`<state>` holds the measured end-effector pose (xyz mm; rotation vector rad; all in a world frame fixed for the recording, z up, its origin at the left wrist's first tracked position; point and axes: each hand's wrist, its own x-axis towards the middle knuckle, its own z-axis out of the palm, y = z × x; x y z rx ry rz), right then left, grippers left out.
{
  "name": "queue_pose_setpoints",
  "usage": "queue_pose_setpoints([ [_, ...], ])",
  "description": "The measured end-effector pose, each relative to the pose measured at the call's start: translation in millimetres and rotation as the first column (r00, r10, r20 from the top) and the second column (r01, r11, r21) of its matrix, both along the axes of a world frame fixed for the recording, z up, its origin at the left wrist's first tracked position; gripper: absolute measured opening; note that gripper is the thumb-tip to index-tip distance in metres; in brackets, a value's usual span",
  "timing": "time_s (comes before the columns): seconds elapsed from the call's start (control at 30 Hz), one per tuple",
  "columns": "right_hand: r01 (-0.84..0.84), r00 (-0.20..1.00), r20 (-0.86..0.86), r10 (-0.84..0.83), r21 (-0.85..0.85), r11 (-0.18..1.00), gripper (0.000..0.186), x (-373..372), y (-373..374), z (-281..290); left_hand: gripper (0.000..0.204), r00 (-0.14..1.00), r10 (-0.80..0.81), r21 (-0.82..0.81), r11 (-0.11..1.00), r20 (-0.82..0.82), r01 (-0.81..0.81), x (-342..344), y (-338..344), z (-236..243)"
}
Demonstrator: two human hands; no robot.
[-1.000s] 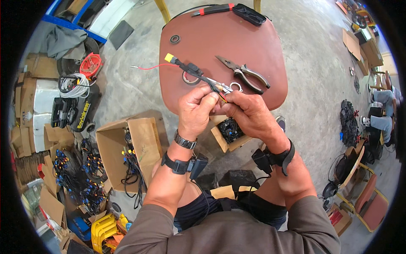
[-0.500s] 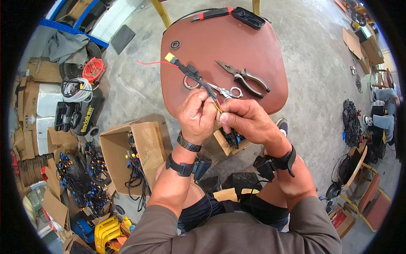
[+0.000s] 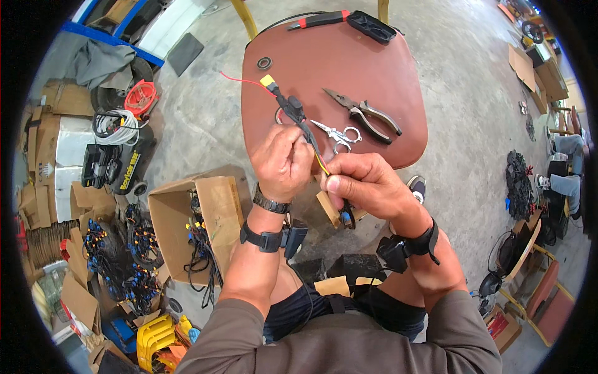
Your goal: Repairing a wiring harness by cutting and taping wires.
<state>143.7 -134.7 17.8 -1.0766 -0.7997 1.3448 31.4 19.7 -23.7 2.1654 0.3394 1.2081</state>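
Observation:
A wire harness in black sleeving runs over the near part of a brown padded seat. At its far end are a yellow connector and a loose red wire. My left hand is closed around the harness, fingers curled. My right hand pinches its thin yellow, red and black wires between thumb and forefinger; the black cable continues below that hand. Silver scissors lie just beyond my hands, with pliers to their right. A ring-shaped item is partly hidden under the harness.
A small bearing, a red-and-black utility knife and a black tray lie on the seat. An open cardboard box with cables stands at left, beside heaped wire harnesses. Chairs stand at right.
My hands have drawn slightly apart, and more of the coloured wires shows between them. The harness's connector end has shifted right and clear of some of the scissors. The whole view has moved a little.

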Motion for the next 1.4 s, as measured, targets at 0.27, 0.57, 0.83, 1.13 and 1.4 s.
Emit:
queue_pose_setpoints([
  [0.27,-0.022,1.000,0.012,0.023,-0.066,0.998,0.015,-6.7,-6.3,9.6,0.010,0.994,0.110,0.070,0.992,-0.011,-0.109,3.1,10.2,-6.3],
  [0.57,0.108,0.994,-0.009,-0.108,-0.037,0.993,0.011,0.7,-19.5,5.1,0.013,0.984,0.128,-0.699,0.693,-0.121,-0.176,-13.8,41.8,-11.0],
  [0.83,0.390,0.920,0.071,-0.385,-0.074,0.918,0.013,10.7,-22.1,-15.6,0.010,0.998,-0.025,-0.832,0.552,0.055,0.060,-10.7,31.6,-9.9],
  [1.13,0.472,0.880,0.105,-0.464,-0.068,0.879,0.015,22.8,-23.6,-12.6,0.013,0.946,-0.323,-0.773,0.610,-0.040,0.175,-17.5,-11.3,-3.3],
  [1.4,0.441,0.894,0.117,-0.432,-0.066,0.895,0.015,24.7,-28.3,-10.0,0.015,0.792,-0.525,-0.512,0.795,-0.312,0.325,-10.8,-29.4,-17.1],
])
